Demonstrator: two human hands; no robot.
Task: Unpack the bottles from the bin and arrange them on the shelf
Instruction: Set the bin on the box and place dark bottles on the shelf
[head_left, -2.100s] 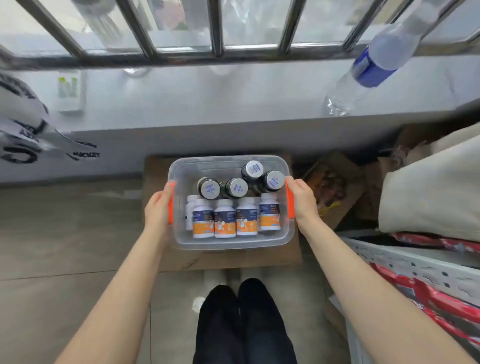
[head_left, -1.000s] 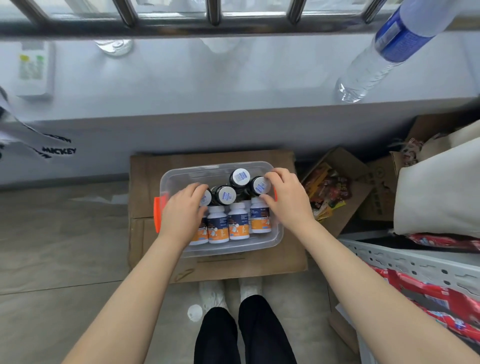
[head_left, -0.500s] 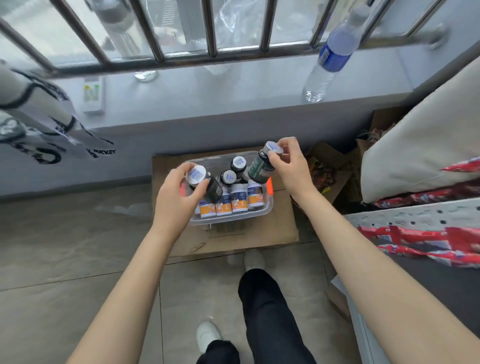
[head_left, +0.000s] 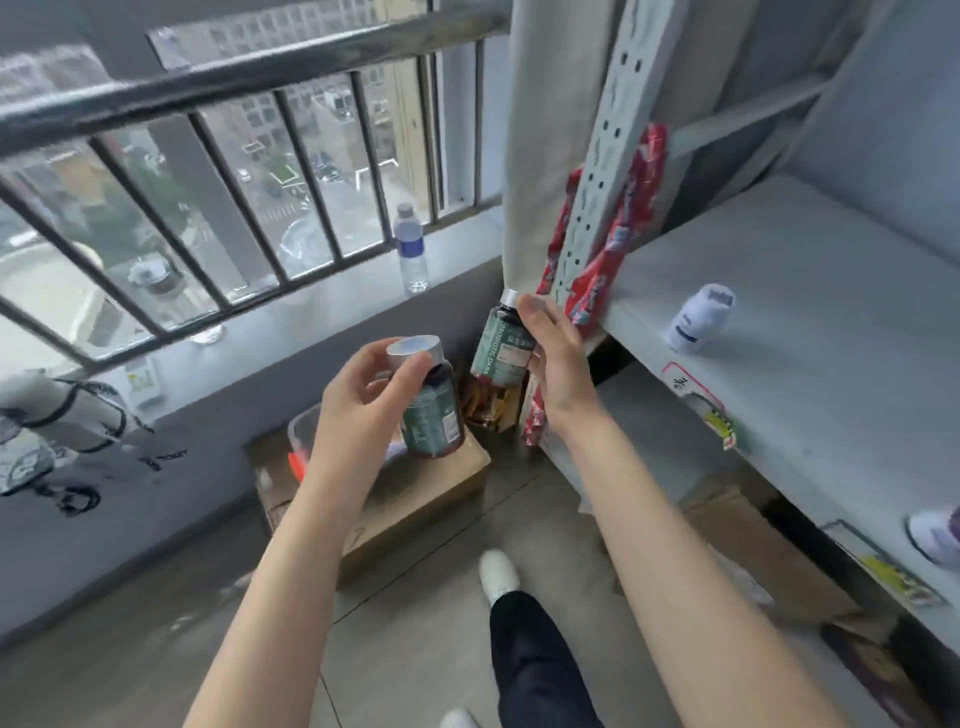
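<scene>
My left hand (head_left: 358, 400) grips a dark bottle with a green label and silver cap (head_left: 434, 410) by its top. My right hand (head_left: 556, 358) holds a second dark green-labelled bottle (head_left: 501, 340), raised near the front left corner of the grey shelf (head_left: 810, 322). The clear bin with an orange handle (head_left: 300, 441) sits low on a cardboard box (head_left: 415, 499), mostly hidden behind my left hand. A white bottle (head_left: 698, 317) stands on the shelf, and another white one (head_left: 932, 535) sits at its right edge.
A perforated metal upright (head_left: 608, 156) with red packaging (head_left: 613, 244) beside it frames the shelf's left side. A water bottle (head_left: 411, 249) stands on the window ledge below the barred railing. Cardboard boxes (head_left: 769, 551) lie under the shelf. My legs and white shoe (head_left: 498, 577) are on the tiled floor.
Both hands reached into the bin, each lifted out a dark bottle, and I turned right and up so the shelf came into view.
</scene>
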